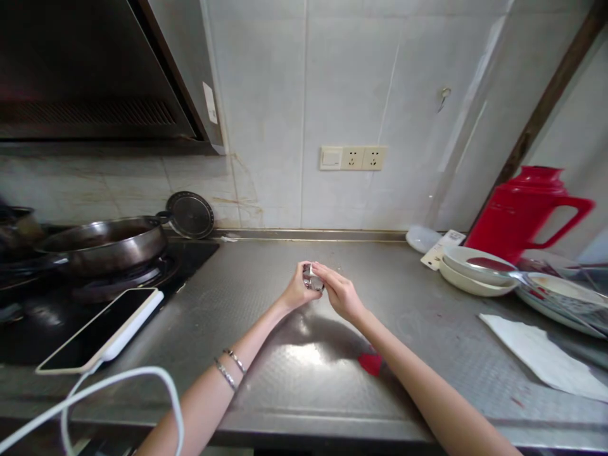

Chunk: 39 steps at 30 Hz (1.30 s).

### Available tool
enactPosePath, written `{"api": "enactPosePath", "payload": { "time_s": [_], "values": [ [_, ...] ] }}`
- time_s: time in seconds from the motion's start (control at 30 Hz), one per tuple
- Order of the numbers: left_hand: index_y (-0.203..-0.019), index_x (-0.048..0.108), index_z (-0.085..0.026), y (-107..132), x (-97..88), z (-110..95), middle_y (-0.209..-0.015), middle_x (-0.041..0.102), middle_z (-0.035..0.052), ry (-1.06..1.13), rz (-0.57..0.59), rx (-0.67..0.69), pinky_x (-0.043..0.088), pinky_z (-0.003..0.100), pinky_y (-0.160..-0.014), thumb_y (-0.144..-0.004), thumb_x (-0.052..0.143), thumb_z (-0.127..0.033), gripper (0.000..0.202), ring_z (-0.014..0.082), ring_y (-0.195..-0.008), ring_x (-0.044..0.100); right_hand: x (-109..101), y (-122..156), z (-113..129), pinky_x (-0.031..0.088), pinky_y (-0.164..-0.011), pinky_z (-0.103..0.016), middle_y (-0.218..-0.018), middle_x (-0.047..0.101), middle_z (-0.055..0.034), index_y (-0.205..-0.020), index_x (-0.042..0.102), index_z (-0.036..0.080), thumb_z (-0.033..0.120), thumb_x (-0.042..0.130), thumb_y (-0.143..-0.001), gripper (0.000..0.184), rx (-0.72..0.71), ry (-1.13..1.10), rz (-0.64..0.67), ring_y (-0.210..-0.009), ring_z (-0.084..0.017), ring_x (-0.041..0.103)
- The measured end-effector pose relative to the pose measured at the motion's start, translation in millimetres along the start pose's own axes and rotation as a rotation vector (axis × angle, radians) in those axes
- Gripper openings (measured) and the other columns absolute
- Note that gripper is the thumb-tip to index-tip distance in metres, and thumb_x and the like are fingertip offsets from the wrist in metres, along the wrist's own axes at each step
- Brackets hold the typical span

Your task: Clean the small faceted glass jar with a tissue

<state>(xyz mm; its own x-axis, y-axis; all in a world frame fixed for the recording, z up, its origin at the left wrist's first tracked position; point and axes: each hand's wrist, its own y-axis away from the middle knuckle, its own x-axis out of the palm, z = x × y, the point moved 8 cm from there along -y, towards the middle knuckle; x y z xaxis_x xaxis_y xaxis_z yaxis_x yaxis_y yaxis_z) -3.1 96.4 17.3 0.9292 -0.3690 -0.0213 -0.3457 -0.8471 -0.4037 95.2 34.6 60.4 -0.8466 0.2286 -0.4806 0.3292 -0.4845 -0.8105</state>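
Over the middle of the steel countertop point(266, 342), my left hand point(298, 290) curls around a small shiny object point(312, 280) that looks like a little clear glass. My right hand point(339, 291) closes on the same object from the right, its fingers laid together over the top. A whitish bit shows at the fingertips; I cannot tell what it is. Both hands cover much of the object. A small red piece point(370, 363) lies on the counter, partly behind my right forearm.
At left, a steel pan point(109, 244) sits on the black stove, with a phone point(102, 329) and its white cable point(142, 370) in front. To the right stand a red thermos jug point(517, 212), stacked bowls point(475, 282), plates point(536, 301) and a white paper towel point(541, 354).
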Motion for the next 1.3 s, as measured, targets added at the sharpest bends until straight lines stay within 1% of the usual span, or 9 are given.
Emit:
{"api": "enactPosePath", "payload": {
  "time_s": [0.13,0.23,0.57,0.77,0.83,1.03,1.13,1.2,1.3],
  "values": [
    [-0.109,0.036,-0.019,0.0,3.8,1.4,-0.083,0.054,-0.0022,-0.038,0.016,-0.057,0.04,0.023,-0.063,-0.05,0.069,-0.008,0.069,0.0102,-0.068,0.053,-5.4,0.9,-19.5,0.05,-0.096,-0.037,-0.122,0.064,-0.0062,-0.12,0.061,0.025,0.021,0.04,-0.093,0.035,0.156,-0.023,-0.063,-0.113,-0.021,0.06],
    [-0.109,0.035,-0.019,-0.2,6.2,1.5,-0.08,0.053,-0.0032,-0.051,0.017,-0.079,0.039,0.023,-0.061,-0.049,0.069,-0.008,0.07,0.0094,-0.065,0.051,-7.8,2.7,-27.1,0.054,-0.09,-0.036,-0.117,0.066,-0.007,-0.117,0.064,0.024,0.023,0.042,-0.092,0.033,0.208,-0.026,-0.089,-0.107,-0.022,0.064],
    [-0.104,0.039,-0.019,-1.1,9.2,-4.2,-0.087,0.055,-0.0006,-0.015,0.01,-0.022,0.04,0.024,-0.066,-0.046,0.067,-0.006,0.066,0.0118,-0.074,0.053,-7.4,-0.9,6.8,0.048,-0.1,-0.039,-0.128,0.059,-0.007,-0.126,0.055,0.024,0.011,0.036,-0.091,0.043,-0.048,0.064,0.037,-0.122,-0.019,0.052],
    [-0.109,0.039,-0.019,2.5,7.1,0.5,-0.084,0.055,-0.001,-0.055,0.018,-0.058,0.04,0.023,-0.063,-0.047,0.069,-0.006,0.07,0.0115,-0.071,0.053,-11.2,-0.6,-18.2,0.054,-0.087,-0.035,-0.114,0.068,-0.0066,-0.115,0.064,0.024,0.022,0.041,-0.092,0.033,0.221,-0.033,-0.061,-0.103,-0.021,0.065],
    [-0.109,0.039,-0.019,4.5,5.8,1.8,-0.084,0.055,-0.0014,-0.064,0.015,-0.074,0.04,0.023,-0.063,-0.047,0.069,-0.006,0.071,0.0112,-0.07,0.053,-8.8,1.2,-22.3,0.055,-0.085,-0.034,-0.11,0.069,-0.0059,-0.113,0.065,0.024,0.023,0.042,-0.092,0.032,0.264,-0.043,-0.064,-0.1,-0.022,0.067],
    [-0.105,0.04,-0.019,6.7,1.5,-0.1,-0.089,0.056,-0.0001,-0.02,-0.011,-0.053,0.041,0.024,-0.065,-0.046,0.068,-0.005,0.067,0.0121,-0.073,0.055,0.3,1.3,5.4,0.047,-0.1,-0.04,-0.126,0.061,-0.0063,-0.126,0.056,0.025,0.011,0.037,-0.09,0.043,-0.003,0.026,0.03,-0.121,-0.019,0.053],
    [-0.102,0.041,-0.019,6.4,1.5,0.9,-0.089,0.057,0.0003,0.016,-0.007,-0.061,0.041,0.025,-0.066,-0.045,0.067,-0.006,0.065,0.0133,-0.075,0.055,3.2,0.4,11.2,0.046,-0.102,-0.04,-0.127,0.06,-0.006,-0.127,0.055,0.025,0.011,0.037,-0.09,0.044,-0.04,0.014,0.059,-0.123,-0.019,0.051],
    [-0.102,0.042,-0.019,7.1,1.4,0.8,-0.088,0.057,0.0,0.033,-0.013,-0.067,0.041,0.026,-0.068,-0.045,0.067,-0.006,0.064,0.0136,-0.075,0.055,0.6,-1.0,5.3,0.047,-0.1,-0.039,-0.125,0.061,-0.0064,-0.123,0.059,0.024,0.015,0.037,-0.092,0.039,0.027,-0.025,0.012,-0.12,-0.02,0.054],
    [-0.104,0.041,-0.019,9.4,2.0,2.6,-0.084,0.057,-0.0014,0.074,-0.024,-0.113,0.04,0.027,-0.069,-0.045,0.069,-0.007,0.066,0.0134,-0.074,0.055,-2.3,-0.3,-14.4,0.053,-0.09,-0.037,-0.114,0.068,-0.0073,-0.115,0.064,0.023,0.023,0.04,-0.093,0.032,0.232,-0.103,-0.059,-0.107,-0.022,0.064]
  ]
}}
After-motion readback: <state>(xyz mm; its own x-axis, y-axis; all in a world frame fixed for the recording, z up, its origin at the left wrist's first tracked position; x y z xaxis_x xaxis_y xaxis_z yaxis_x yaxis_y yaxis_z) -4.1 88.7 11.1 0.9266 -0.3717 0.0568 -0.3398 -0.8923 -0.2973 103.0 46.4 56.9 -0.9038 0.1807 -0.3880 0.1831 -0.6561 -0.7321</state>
